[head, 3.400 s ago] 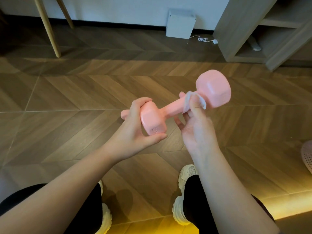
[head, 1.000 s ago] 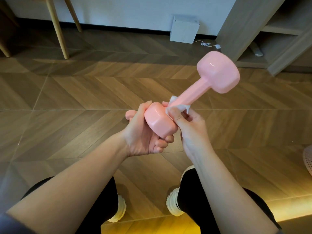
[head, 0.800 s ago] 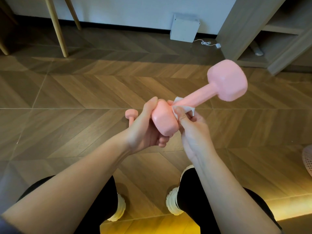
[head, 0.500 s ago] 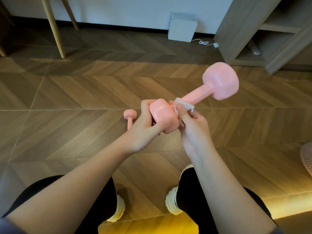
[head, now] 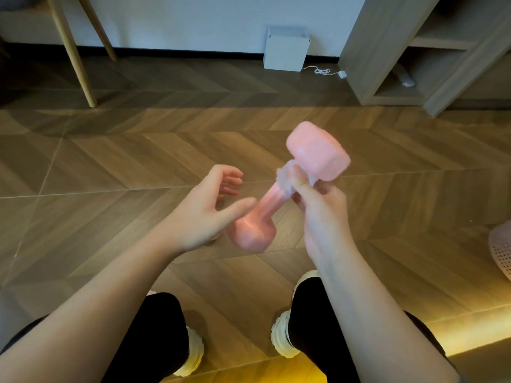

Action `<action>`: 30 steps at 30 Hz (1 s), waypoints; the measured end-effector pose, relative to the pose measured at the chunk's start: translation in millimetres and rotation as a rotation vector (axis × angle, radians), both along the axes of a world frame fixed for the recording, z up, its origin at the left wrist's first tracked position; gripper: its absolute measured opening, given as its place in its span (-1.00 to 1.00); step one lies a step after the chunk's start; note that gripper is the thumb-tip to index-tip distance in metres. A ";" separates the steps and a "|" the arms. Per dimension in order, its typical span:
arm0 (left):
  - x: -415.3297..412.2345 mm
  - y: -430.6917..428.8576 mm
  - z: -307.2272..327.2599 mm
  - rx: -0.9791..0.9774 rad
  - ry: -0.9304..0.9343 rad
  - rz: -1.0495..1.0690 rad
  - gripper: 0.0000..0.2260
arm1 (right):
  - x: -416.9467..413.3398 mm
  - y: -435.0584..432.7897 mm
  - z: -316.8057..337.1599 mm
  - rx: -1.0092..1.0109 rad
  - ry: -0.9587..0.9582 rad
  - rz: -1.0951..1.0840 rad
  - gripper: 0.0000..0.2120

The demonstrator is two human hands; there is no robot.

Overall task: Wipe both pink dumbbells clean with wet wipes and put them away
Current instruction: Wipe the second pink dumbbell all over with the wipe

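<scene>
One pink dumbbell (head: 254, 233) hangs tilted in the air over the wooden floor, its far head up to the right and its near head low in the middle. My right hand (head: 323, 214) grips its handle just below the far head, with a white wet wipe (head: 284, 178) wrapped between fingers and handle. My left hand (head: 204, 217) hovers open beside the near head, fingers spread and thumb close to the handle, holding nothing. The view is motion-blurred. I cannot make out the second dumbbell; my left hand covers the floor where it lay.
A white box (head: 286, 52) with a cable (head: 323, 71) stands against the far wall. A wooden shelf unit (head: 387, 51) fills the back right, and wooden furniture legs (head: 72, 51) the back left. A pink perforated object (head: 502, 250) lies at the right edge.
My left hand has let go of the near head and opened. My right hand with the wipe has slid up the handle to the far head, and the dumbbell now tilts more steeply.
</scene>
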State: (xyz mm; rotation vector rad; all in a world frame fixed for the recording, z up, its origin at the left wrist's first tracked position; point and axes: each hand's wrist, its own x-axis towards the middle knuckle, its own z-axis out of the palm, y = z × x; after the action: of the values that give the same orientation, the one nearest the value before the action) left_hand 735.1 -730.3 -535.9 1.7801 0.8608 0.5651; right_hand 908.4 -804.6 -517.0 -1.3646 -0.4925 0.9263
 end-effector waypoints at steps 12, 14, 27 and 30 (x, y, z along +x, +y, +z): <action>6.5 -6.7 19.5 0.056 -0.231 0.181 -0.26 | -36.1 -2.2 -5.1 -0.217 -0.700 0.322 -0.80; 4.0 -4.0 22.9 0.022 -0.227 0.185 -0.30 | -36.9 -0.1 -5.6 -0.221 -0.698 0.343 -0.78; 9.2 9.4 3.3 -0.352 -0.288 0.157 -0.46 | -34.9 2.7 -8.0 -0.292 -0.421 0.269 -0.75; 10.5 7.1 -9.4 -0.604 -0.085 0.109 -0.22 | -21.4 10.6 -6.0 -0.244 -0.152 0.091 -0.84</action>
State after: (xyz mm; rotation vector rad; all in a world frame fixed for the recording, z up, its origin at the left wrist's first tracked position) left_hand 745.6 -723.2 -545.3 1.1600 0.9513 0.3903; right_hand 887.0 -794.0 -523.1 -1.6535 -0.5747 0.9854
